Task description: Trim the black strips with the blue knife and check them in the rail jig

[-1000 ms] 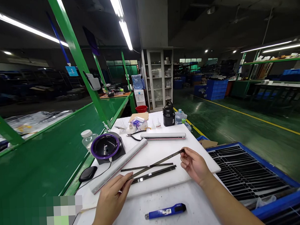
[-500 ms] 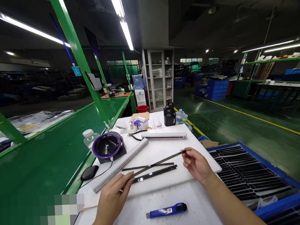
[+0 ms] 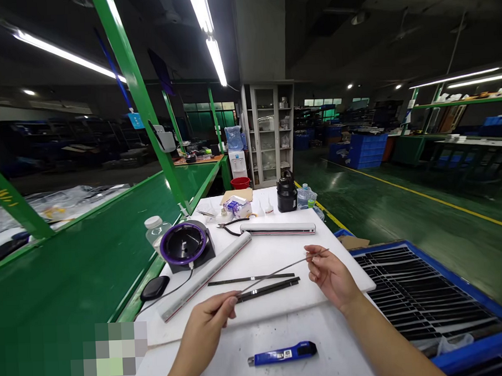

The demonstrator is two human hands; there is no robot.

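A thin dark strip (image 3: 275, 272) is held up between my two hands, seen nearly edge-on and slanting up to the right. My left hand (image 3: 209, 323) pinches its lower end between thumb and fingers. Near the other end, my right hand (image 3: 332, 276) grips it with the fingertips, and a short tip sticks out past them. Below the strip, several similar dark strips (image 3: 276, 288) lie on the white foam board (image 3: 337, 262). A blue utility knife (image 3: 283, 354) rests on the table in front of the board.
Two long white bars (image 3: 209, 276) lie on the board, with black-handled pliers (image 3: 231, 226) beside them. A round purple-rimmed device (image 3: 184, 243) stands left. Behind are a black bottle (image 3: 287, 193) and a tissue pack (image 3: 237, 207). To the right, a blue crate (image 3: 458, 281) holds many dark strips.
The strip has been turned from its flat face to nearly edge-on. My left hand has shifted slightly right along with the view, and my right hand has barely moved.
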